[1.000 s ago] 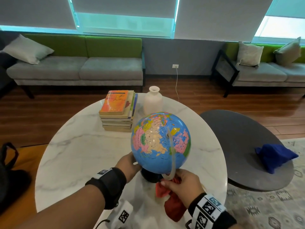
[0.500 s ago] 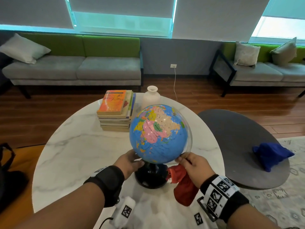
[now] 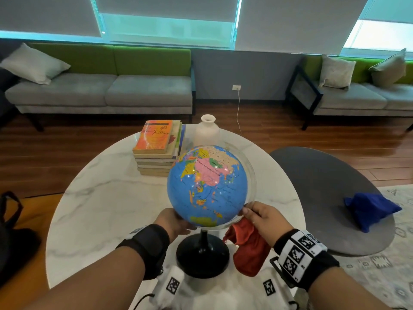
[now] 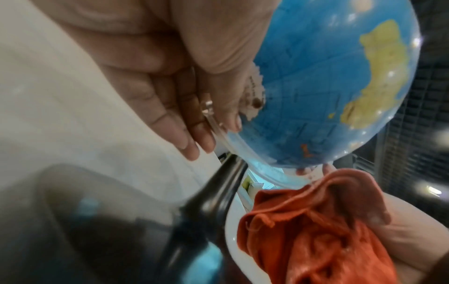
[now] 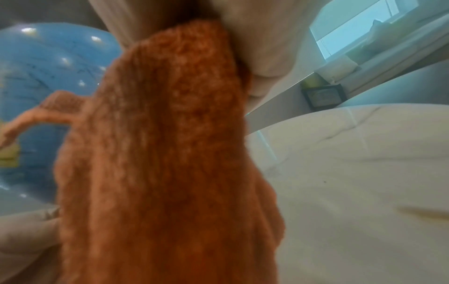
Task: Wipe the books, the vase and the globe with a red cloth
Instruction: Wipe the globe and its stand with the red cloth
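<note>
The blue globe [image 3: 207,186] stands on its black base [image 3: 202,256] near the front of the white marble table [image 3: 107,198]. My left hand [image 3: 173,222] holds its lower left, with the clear ring [image 4: 218,130] between the thumb and straight fingers [image 4: 187,142]. My right hand [image 3: 261,217] grips the bunched red cloth [image 3: 247,247] and touches the ring at the globe's lower right. The cloth [image 4: 316,230] hangs beside the stand and fills the right wrist view [image 5: 157,153]. A stack of books [image 3: 158,151] and a white vase [image 3: 206,130] stand behind the globe.
A low grey side table [image 3: 324,198] to the right carries a crumpled blue cloth [image 3: 368,209]. A black bag [image 3: 13,238] lies on the floor at left. Grey and green sofas [image 3: 100,90] line the far wall. A patterned rug [image 3: 391,265] lies at right.
The globe has turned, bringing the pink landmass towards me. My right hand has carried the cloth from under the globe out to its lower right side.
</note>
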Tool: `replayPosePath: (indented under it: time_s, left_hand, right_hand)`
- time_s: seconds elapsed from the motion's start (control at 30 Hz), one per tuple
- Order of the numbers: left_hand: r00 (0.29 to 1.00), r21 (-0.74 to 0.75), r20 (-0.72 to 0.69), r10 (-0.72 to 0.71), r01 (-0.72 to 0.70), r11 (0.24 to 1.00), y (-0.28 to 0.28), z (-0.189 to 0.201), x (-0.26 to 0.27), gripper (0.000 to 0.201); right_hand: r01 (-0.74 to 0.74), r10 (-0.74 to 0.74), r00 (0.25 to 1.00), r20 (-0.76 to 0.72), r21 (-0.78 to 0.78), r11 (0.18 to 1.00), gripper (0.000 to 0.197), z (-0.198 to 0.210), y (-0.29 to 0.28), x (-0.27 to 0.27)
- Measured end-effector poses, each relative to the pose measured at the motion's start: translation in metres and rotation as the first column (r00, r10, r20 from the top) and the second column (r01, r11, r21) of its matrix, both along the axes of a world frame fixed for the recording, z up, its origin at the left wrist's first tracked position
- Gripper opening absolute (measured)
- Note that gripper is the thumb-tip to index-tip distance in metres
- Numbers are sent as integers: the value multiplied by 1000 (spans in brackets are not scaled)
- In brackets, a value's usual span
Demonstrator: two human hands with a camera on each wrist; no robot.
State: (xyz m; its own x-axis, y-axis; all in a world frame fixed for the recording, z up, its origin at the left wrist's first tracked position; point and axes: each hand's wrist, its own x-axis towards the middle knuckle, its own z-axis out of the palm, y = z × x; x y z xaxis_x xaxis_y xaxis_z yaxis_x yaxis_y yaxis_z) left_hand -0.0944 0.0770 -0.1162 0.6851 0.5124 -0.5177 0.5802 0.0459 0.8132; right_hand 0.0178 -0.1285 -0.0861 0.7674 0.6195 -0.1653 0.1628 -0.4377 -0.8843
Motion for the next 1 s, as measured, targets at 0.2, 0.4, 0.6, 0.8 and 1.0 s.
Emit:
replayPosePath:
  time_s: [0.2, 0.4, 0.6, 0.8, 1.0]
  left_hand:
    - [993, -192, 113, 20, 2, 981, -3, -4, -15, 5]
    - [984, -278, 158, 85, -38, 960, -9, -9, -21, 10]
    - [977, -294, 182, 107, -50, 955, -16, -8, -30, 12]
    - [968, -311, 187, 167, -103, 945, -18, -9, -35, 13]
    - [975, -273, 150, 165, -119, 955, -20, -11, -40, 20]
  right_hand:
    - [5, -6, 991, -137, -8, 1000, 27, -22, 1, -16]
    - [-115, 102, 975, -198, -55, 992, 32, -50, 16, -51]
    - [-255, 273, 962, 20, -291, 922, 52, -58, 17, -61]
    - [-266, 355, 919, 172, -393, 880, 30, -47, 25, -67]
    - [-345, 394, 914, 97, -325, 881, 57, -38, 12, -74]
